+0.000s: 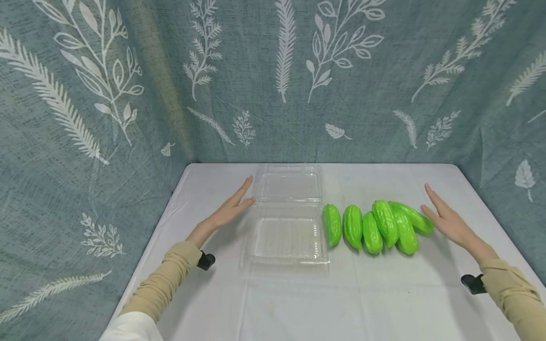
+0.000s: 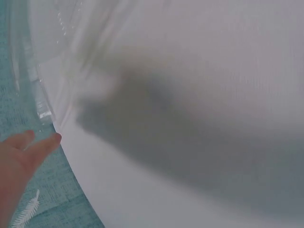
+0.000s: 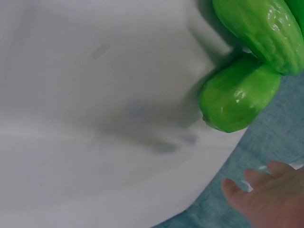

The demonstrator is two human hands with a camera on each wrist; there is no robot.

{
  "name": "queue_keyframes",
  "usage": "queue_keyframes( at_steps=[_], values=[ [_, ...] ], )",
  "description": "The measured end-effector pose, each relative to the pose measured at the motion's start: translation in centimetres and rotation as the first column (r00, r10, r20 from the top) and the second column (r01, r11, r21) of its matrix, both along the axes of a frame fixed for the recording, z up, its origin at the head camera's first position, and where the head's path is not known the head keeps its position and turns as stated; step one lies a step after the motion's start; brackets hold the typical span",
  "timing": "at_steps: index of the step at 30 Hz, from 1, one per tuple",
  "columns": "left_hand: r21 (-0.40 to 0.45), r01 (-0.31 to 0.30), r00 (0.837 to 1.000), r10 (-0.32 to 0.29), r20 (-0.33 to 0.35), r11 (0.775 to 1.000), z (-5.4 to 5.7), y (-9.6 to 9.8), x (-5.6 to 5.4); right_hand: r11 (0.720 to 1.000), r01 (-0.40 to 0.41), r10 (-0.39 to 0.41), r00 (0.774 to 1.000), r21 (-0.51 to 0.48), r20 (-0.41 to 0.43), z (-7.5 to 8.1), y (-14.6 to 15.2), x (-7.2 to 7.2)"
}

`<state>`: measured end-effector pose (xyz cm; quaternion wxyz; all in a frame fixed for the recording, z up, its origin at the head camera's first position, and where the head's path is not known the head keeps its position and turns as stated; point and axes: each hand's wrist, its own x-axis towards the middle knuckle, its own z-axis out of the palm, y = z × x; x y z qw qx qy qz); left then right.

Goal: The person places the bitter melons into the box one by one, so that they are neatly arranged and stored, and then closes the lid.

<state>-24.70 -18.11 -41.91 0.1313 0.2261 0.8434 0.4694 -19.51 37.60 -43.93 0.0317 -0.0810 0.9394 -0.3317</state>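
In the head view my left hand (image 1: pixel 228 211) is held with straight fingers beside a clear plastic clamshell box (image 1: pixel 286 263), which lies unfolded with its lid part toward the back. Nothing is in that hand. To the right of the box is a row of several bright green bumpy vegetables (image 1: pixel 352 226) that look like bitter melons, some overlapping. My right hand (image 1: pixel 452 225), fingers extended and holding nothing, hovers by the rightmost green vegetable (image 1: pixel 414 217). The right wrist view shows two of them close up, with the right hand (image 3: pixel 266 192) below.
A white cloth-covered table (image 1: pixel 307 308) lies under everything. Behind it and at both sides hangs a blue-green curtain (image 1: pixel 264 128) with white leaf prints. Each wrist carries a small black camera, such as the left device (image 1: pixel 206 261).
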Motion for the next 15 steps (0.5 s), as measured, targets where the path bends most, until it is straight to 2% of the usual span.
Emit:
queue_keyframes(
  at_steps=[6, 10, 15],
  values=[
    [-0.017, 0.009, 1.0, -0.01, -0.027, 1.0, -3.1, -0.1, -0.8, 1.0, 0.011, -0.011, 1.0, -0.005, 0.023, -0.8, 0.2, 0.3],
    [-0.005, 0.006, 1.0, -0.006, -0.021, 1.0, -3.9, -0.1, -0.8, 1.0, 0.023, -0.024, 0.999, 0.019, 0.04, -1.2, 0.2, 0.5],
    [0.006, 0.003, 0.999, -0.003, -0.045, 1.0, -4.5, 0.1, -0.5, 0.999, 0.014, -0.016, 0.999, 0.05, 0.042, -1.7, 0.0, 0.9]
  ],
)
